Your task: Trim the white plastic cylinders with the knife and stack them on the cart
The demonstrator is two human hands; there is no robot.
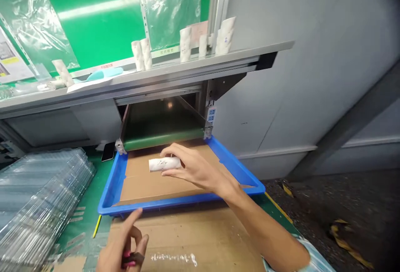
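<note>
My right hand [195,168] is closed around one end of a white, slightly knobbly cylinder [163,164] with dark markings on its side. It holds the cylinder lying roughly level above a blue tray [184,200] lined with brown cardboard [140,182]. Nearer to me, my left hand [123,245] is curled with its index finger stretched toward the tray's front rim. A small pink and black thing [128,259] shows in its curled fingers; its kind is mostly hidden.
A green conveyor belt [162,138] ends over the tray's back. Stacked clear plastic trays [46,197] stand at left, near a phone [108,152]. Several white cylinders [185,45] stand on the metal shelf [168,72]. Cardboard [187,234] covers the table in front.
</note>
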